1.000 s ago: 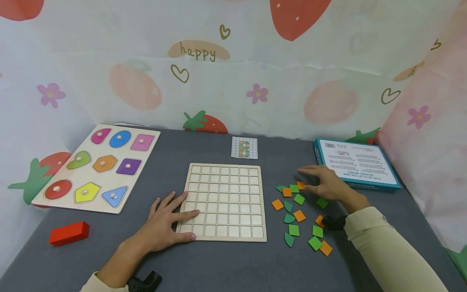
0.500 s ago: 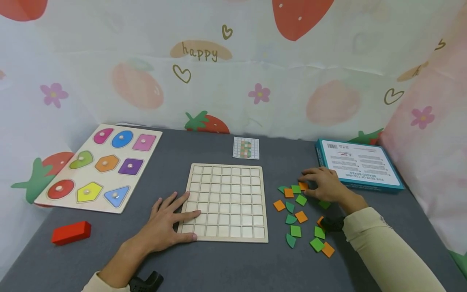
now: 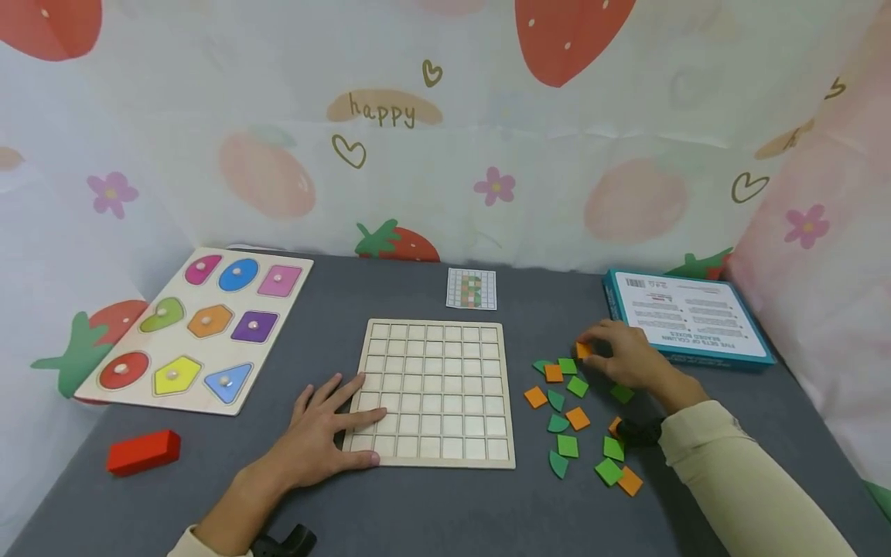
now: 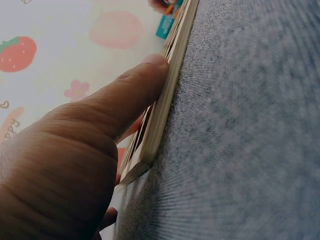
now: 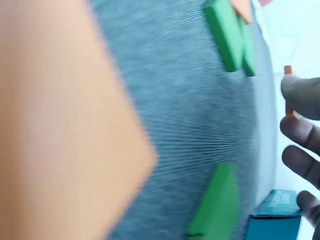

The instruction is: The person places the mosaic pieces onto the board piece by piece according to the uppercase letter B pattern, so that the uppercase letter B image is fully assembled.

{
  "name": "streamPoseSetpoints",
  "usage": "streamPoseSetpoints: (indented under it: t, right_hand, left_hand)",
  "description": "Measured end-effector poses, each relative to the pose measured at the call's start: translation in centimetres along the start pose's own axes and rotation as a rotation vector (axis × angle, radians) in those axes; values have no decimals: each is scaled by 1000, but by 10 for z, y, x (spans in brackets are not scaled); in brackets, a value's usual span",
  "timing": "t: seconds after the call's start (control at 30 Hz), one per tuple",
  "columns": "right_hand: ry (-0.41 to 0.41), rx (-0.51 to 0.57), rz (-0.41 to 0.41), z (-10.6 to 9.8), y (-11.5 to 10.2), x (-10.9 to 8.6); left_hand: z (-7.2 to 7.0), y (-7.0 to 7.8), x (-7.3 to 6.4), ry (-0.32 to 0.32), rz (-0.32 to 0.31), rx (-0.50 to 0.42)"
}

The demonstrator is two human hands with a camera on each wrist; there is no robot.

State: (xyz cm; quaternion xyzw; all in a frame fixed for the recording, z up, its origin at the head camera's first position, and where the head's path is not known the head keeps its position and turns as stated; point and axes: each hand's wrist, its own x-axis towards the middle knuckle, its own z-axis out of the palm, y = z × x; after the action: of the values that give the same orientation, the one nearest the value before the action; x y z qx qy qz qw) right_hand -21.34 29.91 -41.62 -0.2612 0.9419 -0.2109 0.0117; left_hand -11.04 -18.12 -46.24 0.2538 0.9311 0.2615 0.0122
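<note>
My right hand (image 3: pixel 623 356) pinches an orange square tile (image 3: pixel 583 350) between thumb and fingers, at the far side of the scattered tiles. In the right wrist view this orange tile (image 5: pixel 288 72) shows edge-on, off the cloth. My left hand (image 3: pixel 316 433) lies with spread fingers on the left edge of a wooden grid board (image 3: pixel 440 394), whose cells hold no tiles. Seen from the left wrist, the thumb (image 4: pixel 135 85) rests on the board's near rim. Green squares (image 3: pixel 567 446), orange squares (image 3: pixel 577 418) and dark green quarter-round pieces (image 3: pixel 558 464) lie right of the board.
A small printed pattern card (image 3: pixel 471 289) lies behind the board. At the far right is a teal box (image 3: pixel 689 317). On the left are a knobbed shape puzzle (image 3: pixel 195 333) and a red block (image 3: pixel 143 452). A printed curtain (image 3: pixel 418 178) closes the back.
My right fingers have closed on the orange square tile at the far side of the pile and drawn it slightly off the cloth. The left hand stays on the board.
</note>
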Motion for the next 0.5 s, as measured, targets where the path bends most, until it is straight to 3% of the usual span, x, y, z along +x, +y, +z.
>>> streamPoseSetpoints:
  t: [0.17,0.5]
  right_hand:
    - [61,91,21,-8,-4,-2]
    - [196,137,-28,-15,-10,-1]
  left_hand:
    - [1,0,0,3,-6,-6]
    - [2,0,1,0,-17,1]
